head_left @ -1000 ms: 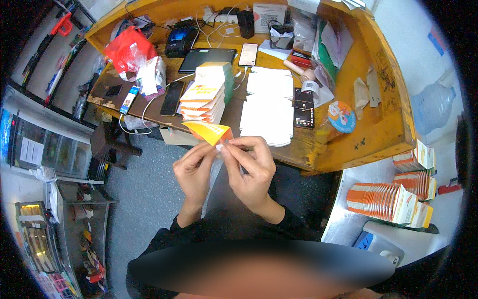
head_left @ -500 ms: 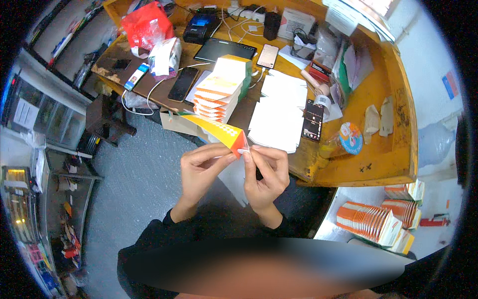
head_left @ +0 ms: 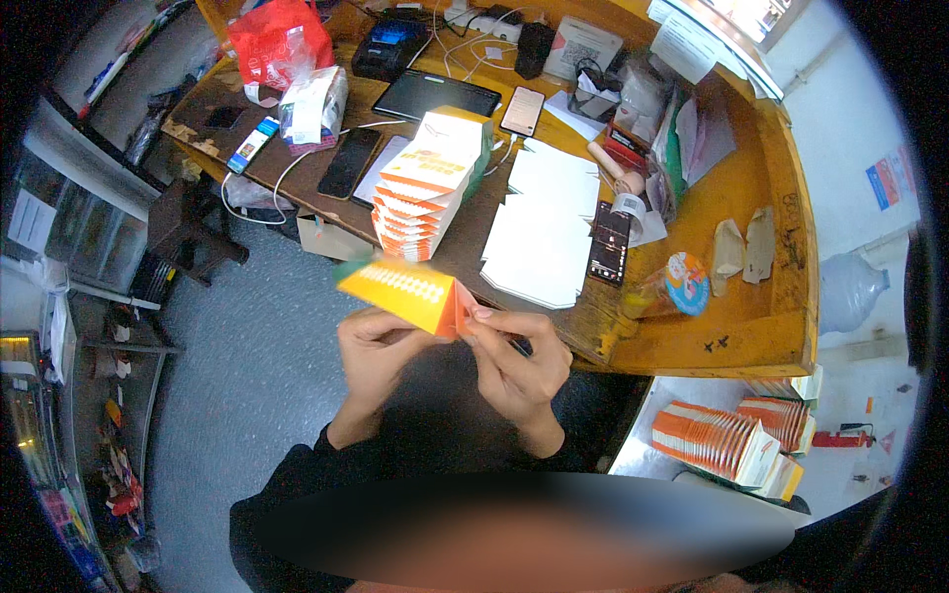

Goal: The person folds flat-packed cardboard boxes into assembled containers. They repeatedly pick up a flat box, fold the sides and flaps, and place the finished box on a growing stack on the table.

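**Left hand (head_left: 374, 358) and right hand (head_left: 521, 364) hold a paper box (head_left: 403, 294)**

From where I stand, I see a person with black sleeves (head_left: 336, 460) holding a bright paper box. It is yellow on the side and orange at the end, and its far tip looks green and blurry. The box is up in the air, just in front of the big wooden tabletop (head_left: 585, 334), and it tilts down to the right. The left hand grasps it from below, with its thumb near the orange end. Some of its fingers hide behind the box. The right hand pinches the orange end with its fingertips.

On the tabletop, behind the box, is a pile of folded cartons (head_left: 427, 188) in white and orange. To its right lie flat white sheets (head_left: 544, 235), and just beside them is a dark phone (head_left: 610, 243). A black phone (head_left: 350, 164) lies to the left of the pile. A black tablet (head_left: 437, 96) sits behind it, near a phone with a bright screen (head_left: 521, 111). A red bag (head_left: 282, 44) is in the far left corner.

Over on the right, a silver tabletop (head_left: 633, 433) holds rows of orange and white cartons (head_left: 714, 442). A gray floor (head_left: 247, 395) shows on the left, with a dark stool (head_left: 193, 235) by the wooden tabletop.
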Demonstrator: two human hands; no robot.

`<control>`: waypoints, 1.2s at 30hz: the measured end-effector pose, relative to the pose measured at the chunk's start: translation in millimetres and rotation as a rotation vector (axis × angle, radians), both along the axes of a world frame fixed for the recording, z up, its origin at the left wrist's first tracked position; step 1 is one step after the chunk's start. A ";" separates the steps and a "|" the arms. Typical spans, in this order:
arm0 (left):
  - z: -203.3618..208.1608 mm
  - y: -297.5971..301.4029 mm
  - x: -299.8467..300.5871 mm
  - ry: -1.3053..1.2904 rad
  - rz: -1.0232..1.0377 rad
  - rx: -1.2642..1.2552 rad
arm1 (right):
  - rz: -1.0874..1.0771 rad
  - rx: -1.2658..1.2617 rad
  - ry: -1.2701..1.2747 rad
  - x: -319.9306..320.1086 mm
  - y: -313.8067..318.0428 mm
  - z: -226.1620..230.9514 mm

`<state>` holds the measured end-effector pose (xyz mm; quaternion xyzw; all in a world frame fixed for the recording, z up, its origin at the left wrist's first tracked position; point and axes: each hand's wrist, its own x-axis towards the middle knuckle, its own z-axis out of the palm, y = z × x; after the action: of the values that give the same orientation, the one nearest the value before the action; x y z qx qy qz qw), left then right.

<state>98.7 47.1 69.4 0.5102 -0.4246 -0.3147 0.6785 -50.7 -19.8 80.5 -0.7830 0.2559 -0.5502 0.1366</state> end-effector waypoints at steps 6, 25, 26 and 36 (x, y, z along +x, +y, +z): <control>-5.4 -2.1 -1.3 0.098 -0.006 0.017 | 0.060 0.018 0.007 3.4 1.4 -1.8; 7.0 -4.4 -71.9 -0.645 -0.841 -0.343 | -0.191 1.001 -0.496 -109.6 13.1 7.2; 6.0 -6.9 -75.3 -0.717 -0.919 -0.419 | -0.191 1.072 -0.511 -119.3 14.6 7.4; -13.1 9.7 -87.7 -1.132 -1.163 -0.578 | -0.072 1.340 -0.028 -216.9 33.6 25.3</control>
<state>11.0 56.8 56.3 0.0989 -0.9563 -0.1903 0.1989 -267.6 13.8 105.8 -0.5128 0.5663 -0.2864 0.5782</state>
